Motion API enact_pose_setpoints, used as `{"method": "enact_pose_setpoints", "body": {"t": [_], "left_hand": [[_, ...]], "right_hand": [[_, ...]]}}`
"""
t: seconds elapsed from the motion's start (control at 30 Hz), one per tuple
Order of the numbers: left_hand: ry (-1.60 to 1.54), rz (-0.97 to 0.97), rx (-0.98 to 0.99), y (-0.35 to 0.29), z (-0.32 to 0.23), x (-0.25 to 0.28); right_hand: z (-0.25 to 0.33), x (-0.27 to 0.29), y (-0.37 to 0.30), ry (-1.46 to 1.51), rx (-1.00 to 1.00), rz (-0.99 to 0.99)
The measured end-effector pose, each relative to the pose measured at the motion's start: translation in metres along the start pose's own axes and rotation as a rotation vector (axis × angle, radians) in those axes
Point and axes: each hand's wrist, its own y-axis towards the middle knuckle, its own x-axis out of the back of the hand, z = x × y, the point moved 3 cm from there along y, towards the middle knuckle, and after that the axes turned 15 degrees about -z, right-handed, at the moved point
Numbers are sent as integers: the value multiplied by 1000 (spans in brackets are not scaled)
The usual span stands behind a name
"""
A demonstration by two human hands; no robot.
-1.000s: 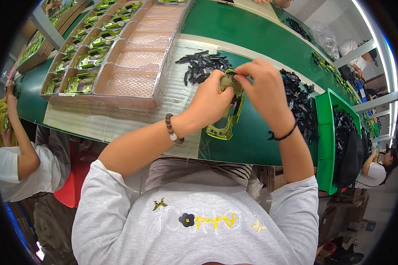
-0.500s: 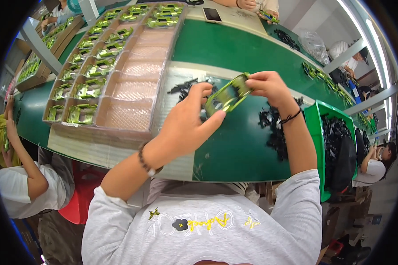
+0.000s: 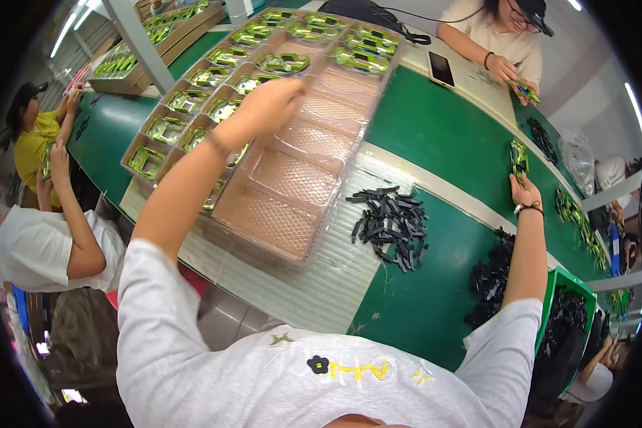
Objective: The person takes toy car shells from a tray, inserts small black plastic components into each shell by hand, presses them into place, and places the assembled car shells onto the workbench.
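My left hand (image 3: pixel 272 105) is over the clear plastic tray (image 3: pixel 308 255), at the border between its middle and right columns. Its fingers curl downward, and whatever they hold is hidden under the hand. Green plastic frames (image 3: pixel 167 130) with dark inserts sit in many compartments of the left and middle columns, and at the far end of the right one. Out to the right, my right hand (image 3: pixel 524 191) is closed around the near end of another green frame (image 3: pixel 518 158), held upright above the bench.
Black strips (image 3: pixel 389 225) lie heaped beside the tray. More black parts (image 3: pixel 491 278) are piled near the green bin (image 3: pixel 585 285) at right. A phone (image 3: pixel 441 69) lies across the bench, near a co-worker's hand (image 3: pixel 503 69). Metal posts (image 3: pixel 139 43) rise at left.
My hands have moved apart from the green frame between them. My left hand has gone over the tray; my right has reached right and holds a green frame. The view has swung right.
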Motion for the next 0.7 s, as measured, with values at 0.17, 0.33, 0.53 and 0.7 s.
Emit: {"method": "enact_pose_setpoints", "body": {"t": [0.17,0.33,0.53,0.7], "left_hand": [[413,-122,300,46,86,-27],[417,448,303,47,162,-36],[366,-48,84,65,128,14],[195,-394,-14,53,-9,51]], "right_hand": [[161,-56,-126,681,-830,-105],[238,-23,-230,534,-649,51],[268,5,-293,300,-339,-22],[268,16,-317,-48,44,-30]]}}
